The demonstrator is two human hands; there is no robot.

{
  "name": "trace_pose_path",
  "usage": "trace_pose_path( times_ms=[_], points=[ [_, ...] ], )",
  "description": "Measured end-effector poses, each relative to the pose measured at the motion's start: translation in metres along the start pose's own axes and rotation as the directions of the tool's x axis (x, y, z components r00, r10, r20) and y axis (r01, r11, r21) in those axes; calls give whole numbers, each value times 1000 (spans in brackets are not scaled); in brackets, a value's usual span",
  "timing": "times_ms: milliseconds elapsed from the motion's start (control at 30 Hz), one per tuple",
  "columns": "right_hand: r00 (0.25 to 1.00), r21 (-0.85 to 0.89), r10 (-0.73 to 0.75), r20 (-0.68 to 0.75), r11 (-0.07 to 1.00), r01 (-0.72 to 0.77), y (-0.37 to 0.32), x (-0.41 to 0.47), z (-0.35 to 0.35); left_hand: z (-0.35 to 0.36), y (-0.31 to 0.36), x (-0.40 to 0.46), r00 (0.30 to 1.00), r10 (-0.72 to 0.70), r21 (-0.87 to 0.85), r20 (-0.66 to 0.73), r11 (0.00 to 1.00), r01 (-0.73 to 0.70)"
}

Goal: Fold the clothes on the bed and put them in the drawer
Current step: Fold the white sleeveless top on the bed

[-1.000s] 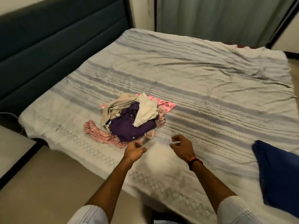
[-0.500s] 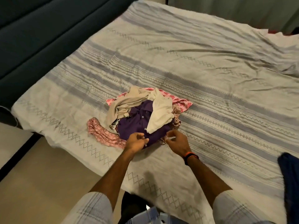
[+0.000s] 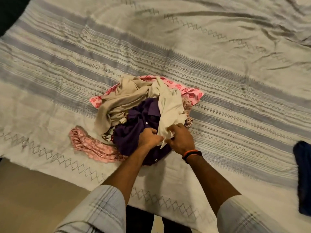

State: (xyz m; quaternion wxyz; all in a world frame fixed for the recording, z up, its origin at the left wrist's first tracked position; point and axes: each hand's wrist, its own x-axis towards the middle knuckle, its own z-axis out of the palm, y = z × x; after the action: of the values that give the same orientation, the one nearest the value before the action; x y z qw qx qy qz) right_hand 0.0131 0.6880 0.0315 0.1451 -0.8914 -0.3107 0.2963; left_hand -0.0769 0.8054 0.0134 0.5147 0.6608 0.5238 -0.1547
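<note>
Reaching forward side by side, left hand (image 3: 149, 136) and right hand (image 3: 180, 139) both pinch the cream garment (image 3: 170, 105).

There is one bed (image 3: 218, 52) with one striped cover on it. On the bed sits one pile of clothes. In the pile I can count five pieces: one purple shirt (image 3: 134, 130), one cream cloth (image 3: 170, 106), one tan cloth (image 3: 117, 100), one pink cloth with red diamonds (image 3: 190, 92) and one pink wrinkly cloth (image 3: 90, 145). More may hide under them. One dark blue cloth (image 3: 303, 179) lies apart. There are two hands, a left hand (image 3: 149, 137) and a right hand (image 3: 180, 140), and one wristband (image 3: 191, 153).
</note>
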Motion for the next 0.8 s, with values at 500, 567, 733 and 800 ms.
trace_pose_path(
  times_ms=[500,567,733,800],
  points=[
    [977,535,-3,-212,837,119,-28,-35,-82,-40,53,-91,942,329,-331,-60,884,-330],
    [971,593,-18,-239,789,161,-34,-45,-103,-42,68,-117,914,403,-314,-45,863,-396],
    [962,761,-100,-254,593,263,-47,-75,-156,-34,97,-165,851,482,-159,-208,842,-516],
    [948,807,-161,-273,498,317,-50,-91,-180,-30,107,-185,803,517,-74,-296,825,-560]
  ],
)
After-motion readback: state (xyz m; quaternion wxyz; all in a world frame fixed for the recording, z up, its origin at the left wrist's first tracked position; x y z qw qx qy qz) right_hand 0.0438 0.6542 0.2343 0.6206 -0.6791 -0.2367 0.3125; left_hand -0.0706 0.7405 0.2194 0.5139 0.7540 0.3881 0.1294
